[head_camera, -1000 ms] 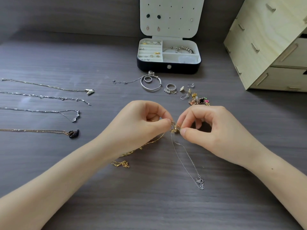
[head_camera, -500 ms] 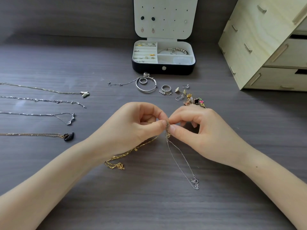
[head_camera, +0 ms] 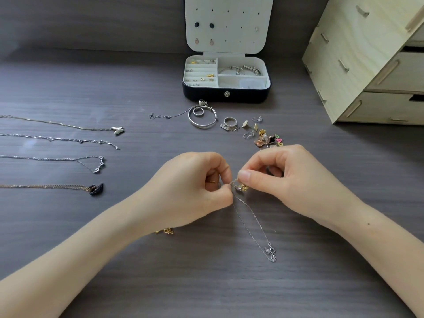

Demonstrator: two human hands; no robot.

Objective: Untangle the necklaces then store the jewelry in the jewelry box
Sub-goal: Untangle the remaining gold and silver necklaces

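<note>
Centrally, left hand (head_camera: 190,193) and right hand (head_camera: 293,180) pinch two tangled chains (head_camera: 240,187), four necklaces (head_camera: 96,189) aside, one jewelry box (head_camera: 206,95)

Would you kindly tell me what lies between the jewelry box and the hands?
The head view shows a silver bangle, a ring beside it and a heap of earrings lying there.

At centre, the left hand (head_camera: 190,191) and right hand (head_camera: 286,180) pinched a gold-and-silver tangle (head_camera: 241,187), its silver chain (head_camera: 252,220) trailing toward five o'clock, the open jewelry box (head_camera: 206,96) at twelve, four laid-out necklaces (head_camera: 57,159) at nine.
</note>
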